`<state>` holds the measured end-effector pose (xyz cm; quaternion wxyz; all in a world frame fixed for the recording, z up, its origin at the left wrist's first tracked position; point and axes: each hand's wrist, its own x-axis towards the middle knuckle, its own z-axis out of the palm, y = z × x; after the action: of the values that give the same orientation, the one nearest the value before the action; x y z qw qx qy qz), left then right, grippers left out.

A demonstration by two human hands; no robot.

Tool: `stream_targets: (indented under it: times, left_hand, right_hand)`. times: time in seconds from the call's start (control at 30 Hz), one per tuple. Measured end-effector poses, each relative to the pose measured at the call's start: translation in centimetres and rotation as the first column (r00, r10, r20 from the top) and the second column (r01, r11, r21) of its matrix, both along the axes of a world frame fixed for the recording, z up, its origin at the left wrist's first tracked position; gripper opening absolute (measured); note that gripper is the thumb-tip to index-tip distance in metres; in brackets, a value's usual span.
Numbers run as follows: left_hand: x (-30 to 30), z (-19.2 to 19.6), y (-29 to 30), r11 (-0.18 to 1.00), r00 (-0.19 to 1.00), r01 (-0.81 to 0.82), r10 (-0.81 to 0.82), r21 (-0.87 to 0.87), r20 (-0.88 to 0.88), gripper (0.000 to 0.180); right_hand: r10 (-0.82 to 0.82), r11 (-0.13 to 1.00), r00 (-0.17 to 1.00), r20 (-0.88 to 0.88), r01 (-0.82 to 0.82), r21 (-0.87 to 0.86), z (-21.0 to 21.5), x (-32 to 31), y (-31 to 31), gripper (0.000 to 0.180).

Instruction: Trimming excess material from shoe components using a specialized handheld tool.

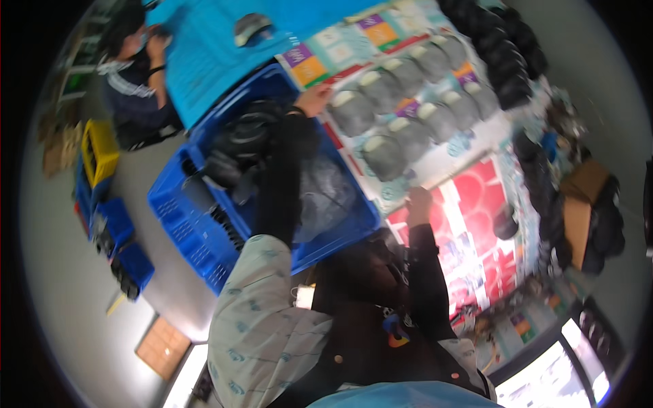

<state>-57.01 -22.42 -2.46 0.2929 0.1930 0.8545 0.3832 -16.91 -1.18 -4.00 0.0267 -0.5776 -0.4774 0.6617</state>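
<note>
My left hand [313, 100] reaches over the far right edge of a blue crate [367, 212]. Its fingers stretch toward the nearest of the grey dome-shaped pieces [352, 112], and I see nothing held in them. Those pieces stand in two rows on a table covered with a printed sheet [442, 163]. Near the front row's left end, my right hand [418, 204] is above the table edge; blur hides its fingers. Black items [246, 136] and a clear plastic bag [326, 197] lie in the crate, partly behind my left forearm.
Long stacks of black domed pieces [496, 51] line the table's far right side. A grey-black domed piece [253, 30] lies on a blue-covered table [211, 68], where another person [136, 75] sits. A cardboard box [583, 211] stands right; blue bins [115, 221] are left.
</note>
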Motion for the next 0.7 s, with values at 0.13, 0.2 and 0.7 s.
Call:
stream_targets:
  times: [0.13,0.2,0.7]
  left_hand:
    - [0.5,-0.8,-1.7,0.981,0.986,-0.008,-0.025,0.196,0.165,0.035]
    - [2.0,-0.9,-1.6,0.97,0.945,-0.094,0.016,0.223,0.327,0.035]
    - [16.3,-2.1,-10.7,0.645,0.707,-0.655,0.342,0.393,0.618,0.036]
  right_hand:
    - [-0.254,0.965,0.967,0.032,0.256,-0.053,2.2,-2.3,-0.2,0.041]
    - [-0.327,0.944,0.944,0.05,0.328,-0.023,3.6,-2.4,0.4,0.041]
    - [0.039,0.979,0.973,-0.229,0.008,0.202,5.2,-0.9,0.6,0.036]
